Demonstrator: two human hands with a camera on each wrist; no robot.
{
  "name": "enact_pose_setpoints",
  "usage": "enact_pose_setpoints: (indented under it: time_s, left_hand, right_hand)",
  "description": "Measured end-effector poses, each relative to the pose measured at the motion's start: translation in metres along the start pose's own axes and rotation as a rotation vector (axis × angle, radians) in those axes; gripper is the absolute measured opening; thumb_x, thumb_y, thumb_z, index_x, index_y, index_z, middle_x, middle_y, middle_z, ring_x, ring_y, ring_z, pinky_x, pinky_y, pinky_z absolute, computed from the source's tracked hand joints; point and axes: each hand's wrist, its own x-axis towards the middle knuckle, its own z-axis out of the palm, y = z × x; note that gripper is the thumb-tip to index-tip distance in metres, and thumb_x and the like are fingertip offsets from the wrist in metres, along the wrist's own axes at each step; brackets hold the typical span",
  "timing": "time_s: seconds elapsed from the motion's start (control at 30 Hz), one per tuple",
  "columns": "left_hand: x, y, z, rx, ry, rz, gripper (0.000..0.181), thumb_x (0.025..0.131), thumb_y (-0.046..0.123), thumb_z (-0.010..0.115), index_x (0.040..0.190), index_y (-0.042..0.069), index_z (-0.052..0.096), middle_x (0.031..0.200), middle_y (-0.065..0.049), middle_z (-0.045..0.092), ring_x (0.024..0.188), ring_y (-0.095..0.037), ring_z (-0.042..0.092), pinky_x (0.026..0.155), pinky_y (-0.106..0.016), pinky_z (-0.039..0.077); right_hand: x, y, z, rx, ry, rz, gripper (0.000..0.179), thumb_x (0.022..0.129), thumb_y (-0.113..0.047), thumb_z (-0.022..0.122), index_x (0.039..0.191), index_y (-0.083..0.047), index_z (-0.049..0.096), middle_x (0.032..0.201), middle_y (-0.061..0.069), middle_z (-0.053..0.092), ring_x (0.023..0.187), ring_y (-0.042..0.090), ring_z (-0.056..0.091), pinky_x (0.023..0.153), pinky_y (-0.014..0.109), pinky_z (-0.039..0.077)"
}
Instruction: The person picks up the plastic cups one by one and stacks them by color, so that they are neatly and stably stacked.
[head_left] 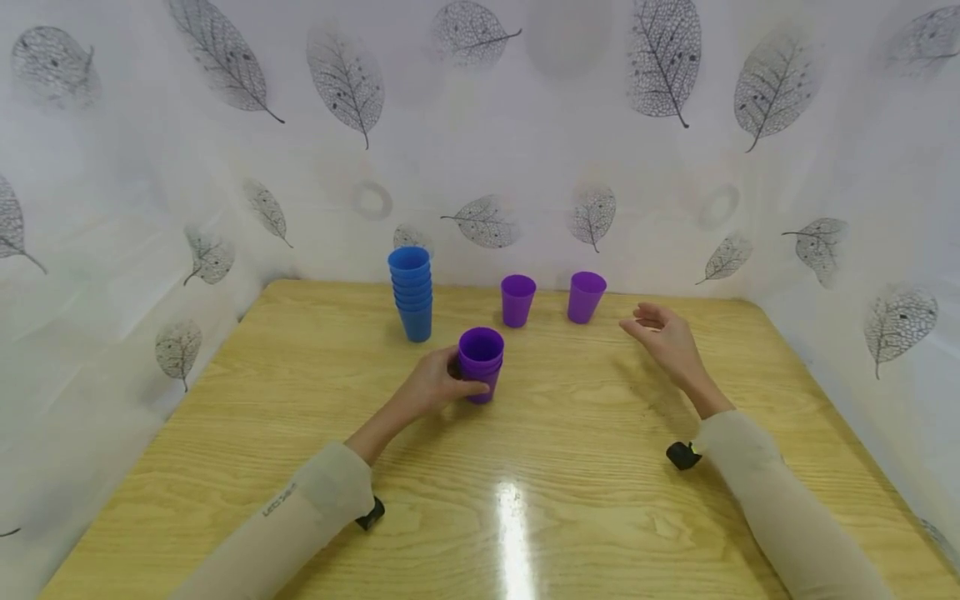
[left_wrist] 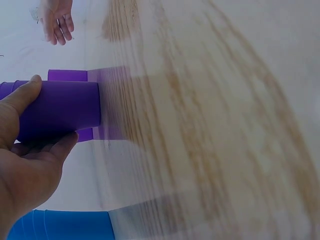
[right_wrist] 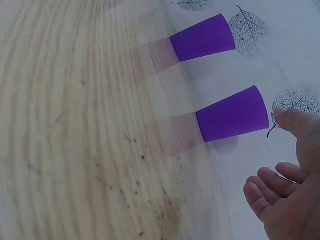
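My left hand [head_left: 433, 385] grips a short stack of nested purple cups [head_left: 482, 377] upright, thumb on the near side and fingers round the far side. In the left wrist view the cups [left_wrist: 62, 106] sit between thumb and fingers, with the bottom one close over the wood. Two single purple cups stand upright near the back edge, a middle one [head_left: 517, 302] and a right one [head_left: 586, 297]. Just right of the latter hovers my right hand [head_left: 663, 337], fingers loosely bent and holding nothing. The right wrist view shows its thumb near the rim of the closer cup [right_wrist: 234, 117].
A tall stack of blue cups [head_left: 414, 304] stands at the back left, behind the left hand. Leaf-printed white sheeting [head_left: 480, 150] encloses the wooden table [head_left: 585, 500] at the back and sides. Small black devices [head_left: 682, 455] are at both wrists.
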Motion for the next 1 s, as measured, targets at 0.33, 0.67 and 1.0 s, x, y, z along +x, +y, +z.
enact_pose_setpoints:
  time_s: [0.33,0.67,1.0]
  left_hand:
    - [0.0,-0.001,0.002,0.001,0.01,-0.013,0.064,0.086,0.02,0.087,0.139,-0.001,0.059,0.129,-0.014,0.068,0.12,-0.029,0.064,0.106,-0.045,0.05]
    - [0.001,-0.002,0.0,0.004,0.002,-0.012,0.063,0.086,0.02,0.087,0.139,0.0,0.059,0.129,-0.014,0.068,0.119,-0.028,0.064,0.105,-0.044,0.051]
    - [0.001,-0.001,0.0,-0.001,0.003,-0.034,0.063,0.085,0.018,0.087,0.138,0.0,0.06,0.127,-0.015,0.069,0.117,-0.028,0.065,0.105,-0.044,0.051]
  right_hand:
    - [0.019,0.004,0.005,0.0,-0.038,0.028,0.084,0.099,-0.039,0.071,0.154,0.011,0.033,0.149,0.033,0.046,0.137,0.046,0.046,0.114,0.058,0.038]
    - [0.04,-0.004,0.025,0.037,-0.039,0.015,0.083,0.098,-0.03,0.072,0.155,0.011,0.029,0.151,0.033,0.044,0.139,0.046,0.044,0.115,0.057,0.039]
    - [0.053,-0.008,0.036,0.083,-0.064,0.025,0.09,0.097,-0.035,0.073,0.158,0.01,0.024,0.154,0.033,0.04,0.14,0.046,0.042,0.115,0.055,0.039]
